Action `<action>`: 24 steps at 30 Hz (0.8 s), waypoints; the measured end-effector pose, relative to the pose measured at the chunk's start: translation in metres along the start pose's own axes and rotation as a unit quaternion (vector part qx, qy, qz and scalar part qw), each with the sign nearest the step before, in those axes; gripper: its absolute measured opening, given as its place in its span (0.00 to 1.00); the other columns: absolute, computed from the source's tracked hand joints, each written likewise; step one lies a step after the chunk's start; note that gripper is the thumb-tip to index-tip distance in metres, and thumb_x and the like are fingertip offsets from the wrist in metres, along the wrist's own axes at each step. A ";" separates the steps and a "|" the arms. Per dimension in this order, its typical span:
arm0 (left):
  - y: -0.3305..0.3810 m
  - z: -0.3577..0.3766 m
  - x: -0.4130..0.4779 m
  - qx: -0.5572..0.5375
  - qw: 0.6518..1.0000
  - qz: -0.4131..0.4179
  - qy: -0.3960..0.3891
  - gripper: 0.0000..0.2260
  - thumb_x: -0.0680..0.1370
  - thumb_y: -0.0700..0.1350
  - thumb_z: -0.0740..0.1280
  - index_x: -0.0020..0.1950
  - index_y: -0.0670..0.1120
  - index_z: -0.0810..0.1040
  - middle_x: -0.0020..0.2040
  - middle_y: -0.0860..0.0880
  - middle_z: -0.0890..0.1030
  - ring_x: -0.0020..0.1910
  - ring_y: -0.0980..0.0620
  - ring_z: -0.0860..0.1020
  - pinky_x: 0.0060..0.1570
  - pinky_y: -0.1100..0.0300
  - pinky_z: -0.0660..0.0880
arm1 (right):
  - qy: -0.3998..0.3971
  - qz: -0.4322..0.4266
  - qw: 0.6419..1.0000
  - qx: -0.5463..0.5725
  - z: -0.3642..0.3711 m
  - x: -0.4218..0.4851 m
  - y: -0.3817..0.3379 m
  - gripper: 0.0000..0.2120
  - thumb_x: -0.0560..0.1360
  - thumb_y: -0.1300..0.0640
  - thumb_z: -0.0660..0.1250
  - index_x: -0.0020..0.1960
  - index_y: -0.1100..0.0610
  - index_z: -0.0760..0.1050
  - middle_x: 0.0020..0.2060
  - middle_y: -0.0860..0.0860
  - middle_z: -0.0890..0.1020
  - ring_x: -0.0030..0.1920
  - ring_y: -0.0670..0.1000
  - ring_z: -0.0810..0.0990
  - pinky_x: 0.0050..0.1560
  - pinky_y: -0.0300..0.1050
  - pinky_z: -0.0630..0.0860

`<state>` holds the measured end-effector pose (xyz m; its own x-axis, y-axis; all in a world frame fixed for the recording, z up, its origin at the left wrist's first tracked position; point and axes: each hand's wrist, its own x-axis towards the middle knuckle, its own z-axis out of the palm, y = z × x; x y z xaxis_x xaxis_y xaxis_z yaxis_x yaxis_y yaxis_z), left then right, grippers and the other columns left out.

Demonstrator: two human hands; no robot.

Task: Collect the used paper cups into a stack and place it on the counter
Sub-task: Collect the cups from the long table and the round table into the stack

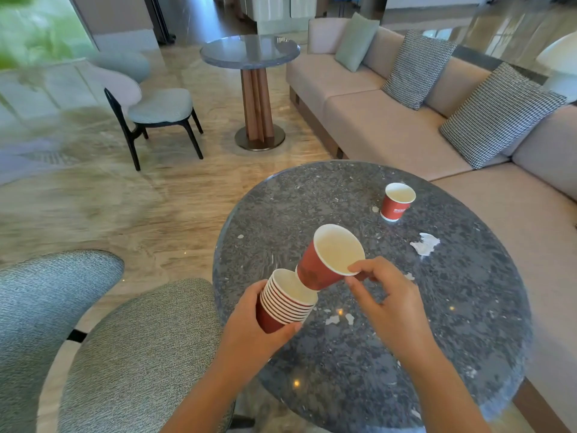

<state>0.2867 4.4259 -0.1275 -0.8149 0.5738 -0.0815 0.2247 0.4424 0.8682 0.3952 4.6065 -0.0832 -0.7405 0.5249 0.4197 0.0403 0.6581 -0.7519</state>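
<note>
Round speckled grey stone table [437, 307] beside beige sofa [390, 126], over its near edge left hand [249, 326] gripping red paper cup stack [285, 303], right hand [384, 295] pinching tilted red cup [324, 260], seemingly touching stack, lone cup [397, 201] upright at far side.

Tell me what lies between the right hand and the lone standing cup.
Head view: only bare tabletop between right hand and lone cup; crumpled paper sits aside, rightward.

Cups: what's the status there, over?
Left hand grips stack. Right hand pinches tilted cup by rim, base at stack's mouth, not seated. Far cup stands on table, torn paper near it; nothing in the way.
</note>
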 end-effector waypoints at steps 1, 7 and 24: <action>0.000 0.000 0.000 -0.002 1.000 0.002 -0.003 0.28 0.62 0.55 0.77 0.52 0.73 0.64 0.50 0.66 0.75 0.50 0.75 0.71 0.38 0.74 0.70 | -0.004 -0.002 1.000 0.002 -0.001 -0.001 -0.002 0.07 0.70 0.61 0.69 0.47 0.54 0.75 0.38 0.43 0.78 0.44 0.37 0.75 0.46 0.23 0.67; 0.002 0.004 -0.004 0.008 1.000 0.009 -0.011 0.29 0.62 0.56 0.77 0.52 0.74 0.63 0.50 0.66 0.74 0.50 0.76 0.70 0.37 0.74 0.70 | -0.033 -0.037 0.999 -0.016 -0.007 -0.009 -0.013 0.06 0.71 0.58 0.69 0.47 0.57 0.76 0.38 0.46 0.77 0.44 0.40 0.75 0.47 0.28 0.70; 0.018 -0.002 -0.022 -0.021 0.997 0.061 -0.033 0.30 0.60 0.58 0.76 0.54 0.76 0.63 0.51 0.71 0.74 0.52 0.71 0.73 0.44 0.70 0.72 | -0.057 0.010 0.998 -0.001 -0.005 -0.033 -0.018 0.09 0.71 0.63 0.69 0.49 0.53 0.78 0.38 0.43 0.79 0.43 0.39 0.77 0.45 0.30 0.71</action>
<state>0.3075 4.4198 -0.1096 -0.7454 0.6666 -0.0053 0.2958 0.3379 0.8935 0.4226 4.5800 -0.0814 -0.8116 0.4731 0.3429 0.0575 0.6487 -0.7589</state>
